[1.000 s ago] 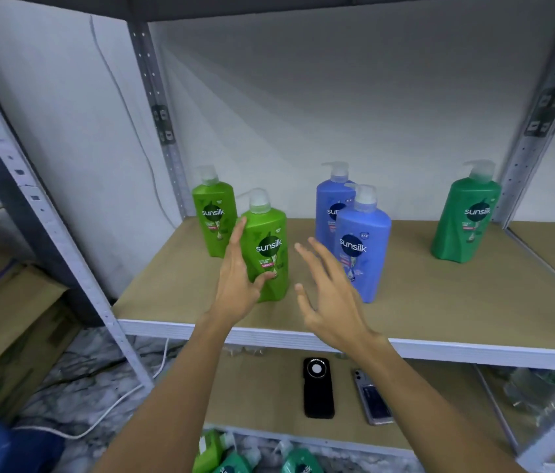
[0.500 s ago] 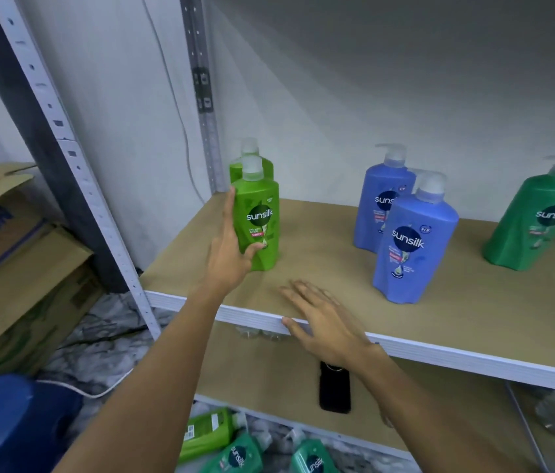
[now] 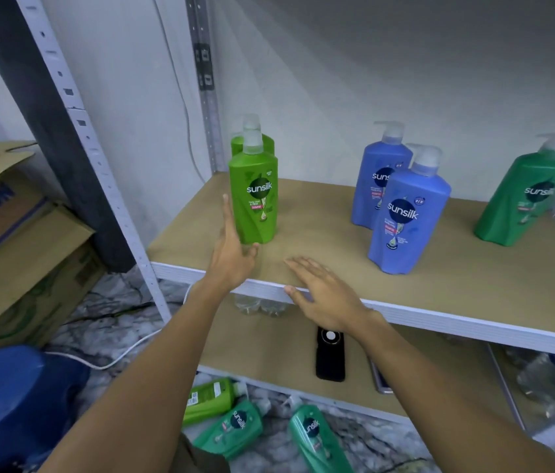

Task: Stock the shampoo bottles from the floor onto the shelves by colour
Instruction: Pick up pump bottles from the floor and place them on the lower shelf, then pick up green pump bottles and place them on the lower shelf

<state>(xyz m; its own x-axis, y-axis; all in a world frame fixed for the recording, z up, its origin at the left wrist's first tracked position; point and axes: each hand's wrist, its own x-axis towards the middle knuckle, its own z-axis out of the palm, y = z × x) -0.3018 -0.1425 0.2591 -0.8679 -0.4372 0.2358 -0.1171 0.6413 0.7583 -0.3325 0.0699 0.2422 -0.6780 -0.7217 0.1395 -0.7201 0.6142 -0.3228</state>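
With the front lime-green bottle (image 3: 254, 196) standing upright near the shelf's left front corner, directly before a second lime-green bottle (image 3: 262, 141) of which only pump and shoulders show: placement step judged nearly complete, release under way. Left hand (image 3: 231, 254) spread, fingers straight alongside the bottle's lower left flank, thumb tip at its base; whether touching or just clear, cannot tell. Right hand (image 3: 324, 288) flat and spread, fingers resting on the shelf (image 3: 474, 295) at its white front edge, holding nothing. Colour groups on this shelf, counted: lime-green, two, at left; blue, two, mid-shelf, front blue bottle (image 3: 405, 216) partly overlapping rear blue bottle (image 3: 376, 179); dark-green, one (image 3: 521, 199), at far right and blurred. Remaining on the floor below, in view: three bottles lying on their sides, namely one lime-green (image 3: 209, 399) and two dark-green (image 3: 235, 428) (image 3: 317, 442); more may lie out of view. Next move, judged: withdraw both hands, stoop to the floor, take a lying bottle by the body, stand it in its matching group; dark-green group the thinnest, lime-green floor bottle nearest the filled left column. Caution for reaching down: pumps protrude and could snag. Lower shelf: black phone (image 3: 330, 353) and part of a second device (image 3: 380, 380). Periphery: cardboard boxes (image 3: 13, 240) at left, blue stool (image 3: 13, 404) at lower left, white cable (image 3: 126, 353) across the marbled floor.
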